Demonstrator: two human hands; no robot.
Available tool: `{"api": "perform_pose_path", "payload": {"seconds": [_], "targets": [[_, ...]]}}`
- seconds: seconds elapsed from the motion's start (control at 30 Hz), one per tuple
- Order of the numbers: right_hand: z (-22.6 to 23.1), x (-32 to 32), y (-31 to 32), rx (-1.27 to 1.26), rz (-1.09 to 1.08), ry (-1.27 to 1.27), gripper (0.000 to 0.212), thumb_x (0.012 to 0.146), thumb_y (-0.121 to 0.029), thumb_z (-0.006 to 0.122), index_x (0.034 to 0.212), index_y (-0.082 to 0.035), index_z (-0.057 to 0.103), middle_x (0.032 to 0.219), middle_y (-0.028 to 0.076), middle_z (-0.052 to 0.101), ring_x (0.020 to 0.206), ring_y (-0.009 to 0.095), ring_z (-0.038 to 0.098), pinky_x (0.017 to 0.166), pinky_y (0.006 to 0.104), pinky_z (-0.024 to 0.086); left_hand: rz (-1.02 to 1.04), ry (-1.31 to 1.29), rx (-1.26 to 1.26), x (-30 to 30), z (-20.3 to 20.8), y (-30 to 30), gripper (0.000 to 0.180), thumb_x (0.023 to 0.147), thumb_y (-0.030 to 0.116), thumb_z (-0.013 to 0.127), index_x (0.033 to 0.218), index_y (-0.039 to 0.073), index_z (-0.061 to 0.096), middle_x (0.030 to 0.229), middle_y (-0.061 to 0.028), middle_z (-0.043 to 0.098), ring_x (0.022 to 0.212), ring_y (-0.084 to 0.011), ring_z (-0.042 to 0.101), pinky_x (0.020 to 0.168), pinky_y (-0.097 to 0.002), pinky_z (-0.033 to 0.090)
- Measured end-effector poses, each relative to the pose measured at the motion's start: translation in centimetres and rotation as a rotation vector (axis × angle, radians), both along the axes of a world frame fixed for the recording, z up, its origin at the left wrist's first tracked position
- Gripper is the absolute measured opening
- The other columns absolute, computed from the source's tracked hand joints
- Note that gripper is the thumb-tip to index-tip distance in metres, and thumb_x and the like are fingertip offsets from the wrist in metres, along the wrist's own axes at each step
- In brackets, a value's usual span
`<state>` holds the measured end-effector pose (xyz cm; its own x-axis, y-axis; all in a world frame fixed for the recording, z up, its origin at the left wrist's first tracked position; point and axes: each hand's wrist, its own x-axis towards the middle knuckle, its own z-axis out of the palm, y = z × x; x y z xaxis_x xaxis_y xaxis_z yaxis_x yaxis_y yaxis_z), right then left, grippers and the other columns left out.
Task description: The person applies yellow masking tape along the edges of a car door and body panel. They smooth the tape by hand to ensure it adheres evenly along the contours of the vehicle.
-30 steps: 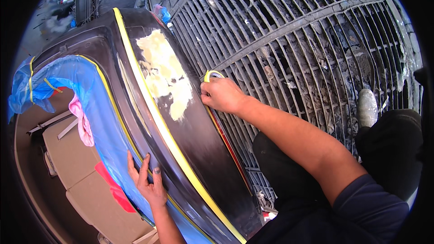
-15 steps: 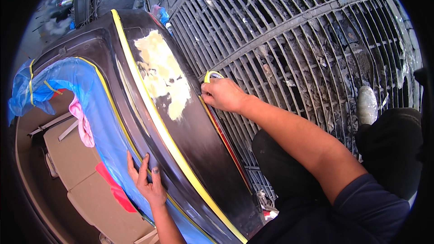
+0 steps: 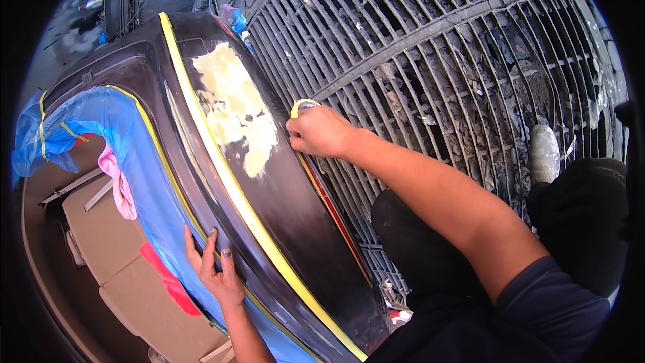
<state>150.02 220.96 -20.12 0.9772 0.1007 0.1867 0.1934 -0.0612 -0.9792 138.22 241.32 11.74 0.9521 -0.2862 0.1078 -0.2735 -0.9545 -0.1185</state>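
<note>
A roll of yellow masking tape [image 3: 295, 109] is gripped in my right hand [image 3: 324, 133], at the outer right edge of a dark car body panel [image 3: 295, 228]. Just below that hand, a thin red and yellow line [image 3: 330, 205] follows the edge. My left hand [image 3: 220, 282] lies with fingers spread on the blue plastic sheet [image 3: 149, 181] and the dark body rim beside it. Narrow yellow tape [image 3: 160, 144] borders the sheet. Along the panel's ridge runs a broader yellow tape strip [image 3: 250, 218]. A cream filler patch [image 3: 228, 87] covers part of the panel.
Beyond the panel lies a metal floor grating [image 3: 416, 47] with debris beneath it. My shoe [image 3: 544, 153] stands on it at the right. Inside the opening are tan boards [image 3: 141, 296], a pink cloth [image 3: 118, 185] and a red piece [image 3: 171, 282].
My right hand has shifted slightly left and up with the tape roll, along the panel's edge. The left hand keeps its place on the rim; the view has moved a little.
</note>
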Motion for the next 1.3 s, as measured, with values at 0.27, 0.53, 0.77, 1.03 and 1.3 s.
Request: {"api": "perform_pose_path", "payload": {"seconds": [0.27, 0.53, 0.77, 1.03, 1.3], "targets": [[-1.1, -2.5, -1.4, 0.198, -0.134, 0.177, 0.026, 0.102, -0.032, 0.066, 0.100, -0.009, 0.077, 0.097, 0.020, 0.079, 0.095, 0.043, 0.075, 0.087, 0.0555, 0.058, -0.018, -0.012, 0.045, 0.0, 0.1, 0.0, 0.040, 0.100, 0.016, 0.072, 0.136, -0.001, 0.078, 0.173, -0.0277, 0.045, 0.158, -0.0434, 0.043, 0.131, -0.0502, 0.029], [1.9, -7.1, -4.0, 0.199, 0.108, -0.219, 0.020, 0.094, -0.018, 0.059, 0.091, -0.005, 0.074, 0.093, 0.018, 0.067, 0.097, 0.041, 0.070, 0.089, 0.0552, 0.056, -0.026, -0.185, 0.057, 1.3, -0.1, -3.3, 0.028, 0.099, 0.005, 0.073, 0.125, 0.000, 0.081, 0.156, -0.0266, 0.061, 0.141, -0.0426, 0.058, 0.120, -0.0499, 0.044], [5.7, -8.3, -6.2, 0.256, 0.206, -0.349, 0.011, 0.089, -0.006, 0.063, 0.085, -0.003, 0.072, 0.086, 0.017, 0.067, 0.086, 0.042, 0.070, 0.082, 0.0537, 0.056, -0.315, 0.066, -0.167, 4.8, -6.5, -12.3, 0.036, 0.098, 0.000, 0.073, 0.134, -0.002, 0.074, 0.129, -0.0192, 0.075, 0.118, -0.0400, 0.069, 0.106, -0.0454, 0.055], [5.4, -9.1, -7.6, 0.216, 0.310, -0.280, 0.014, 0.090, -0.008, 0.062, 0.089, -0.003, 0.075, 0.093, 0.019, 0.073, 0.087, 0.042, 0.072, 0.085, 0.0526, 0.058, 0.057, 0.499, -0.402, 7.6, -9.8, -12.9, 0.018, 0.101, 0.010, 0.078, 0.112, -0.003, 0.076, 0.107, -0.0141, 0.077, 0.093, -0.0225, 0.075, 0.085, -0.0370, 0.060], [2.9, -8.7, -4.4, 0.963, 0.165, 0.591, 0.029, 0.115, -0.024, 0.059, 0.135, -0.004, 0.063, 0.091, 0.008, 0.074, 0.065, 0.013, 0.062, 0.060, 0.0314, 0.054, -0.269, 0.352, 0.300, 12.0, -12.9, -13.6, 0.008, 0.094, 0.007, 0.071, 0.094, 0.000, 0.073, 0.098, -0.0205, 0.073, 0.103, -0.0417, 0.070, 0.093, -0.0517, 0.055]]}}
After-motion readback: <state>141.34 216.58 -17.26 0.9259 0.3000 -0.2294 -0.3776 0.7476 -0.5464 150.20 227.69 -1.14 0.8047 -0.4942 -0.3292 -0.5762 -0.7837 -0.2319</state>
